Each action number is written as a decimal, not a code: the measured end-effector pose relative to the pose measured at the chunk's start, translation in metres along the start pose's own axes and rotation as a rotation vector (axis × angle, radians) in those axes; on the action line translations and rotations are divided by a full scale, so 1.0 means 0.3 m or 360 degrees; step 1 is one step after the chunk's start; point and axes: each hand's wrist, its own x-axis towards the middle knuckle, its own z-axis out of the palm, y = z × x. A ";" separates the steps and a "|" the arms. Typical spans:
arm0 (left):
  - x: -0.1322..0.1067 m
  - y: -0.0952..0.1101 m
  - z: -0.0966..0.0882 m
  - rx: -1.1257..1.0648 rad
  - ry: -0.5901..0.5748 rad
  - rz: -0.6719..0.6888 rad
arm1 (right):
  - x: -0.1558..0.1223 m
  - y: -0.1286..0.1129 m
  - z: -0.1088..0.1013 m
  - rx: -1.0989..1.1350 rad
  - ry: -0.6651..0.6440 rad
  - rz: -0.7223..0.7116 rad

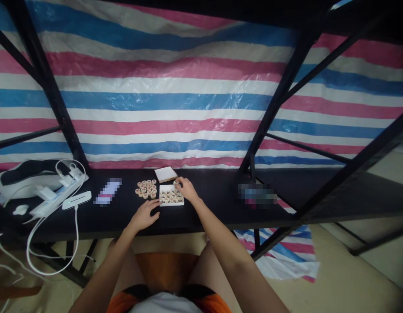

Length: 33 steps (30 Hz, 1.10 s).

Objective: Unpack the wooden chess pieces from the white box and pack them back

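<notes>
A small open box of round wooden game pieces lies on the black table. My right hand rests at the box's far right corner, its fingers pinched on one round piece. The box lid lies just behind the box. A loose cluster of round pieces with red markings sits to the left of the box. My left hand lies flat on the table in front of the cluster, fingers stretched toward the box and holding nothing.
A white power strip with plugs, a white device with a green light and trailing white cables occupy the table's left. Black metal frame posts rise behind. A striped tarp hangs at the back.
</notes>
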 end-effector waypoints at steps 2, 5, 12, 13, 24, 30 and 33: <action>-0.001 0.002 -0.001 -0.0009 0.0003 0.0013 | 0.025 -0.042 0.018 -0.0133 -0.0195 -0.0028; -0.002 0.005 -0.003 -0.0021 0.0010 0.0020 | 0.031 -0.070 0.042 -0.0275 -0.0335 -0.0008; -0.003 0.003 -0.001 -0.0016 0.0006 0.0011 | 0.008 -0.060 0.052 -0.0421 -0.0323 -0.0036; -0.003 0.002 0.000 -0.0017 0.0006 0.0009 | 0.009 -0.061 0.049 -0.0444 -0.0325 -0.0022; -0.003 0.007 -0.005 -0.0012 -0.0018 -0.0002 | 0.017 -0.082 0.046 -0.0611 -0.0404 -0.0070; -0.001 -0.002 0.002 -0.0011 -0.0012 0.0013 | 0.015 -0.081 0.047 -0.0633 -0.0449 -0.0120; -0.001 -0.004 0.005 -0.0004 0.0010 0.0016 | 0.018 -0.058 0.038 -0.0594 -0.0343 -0.0071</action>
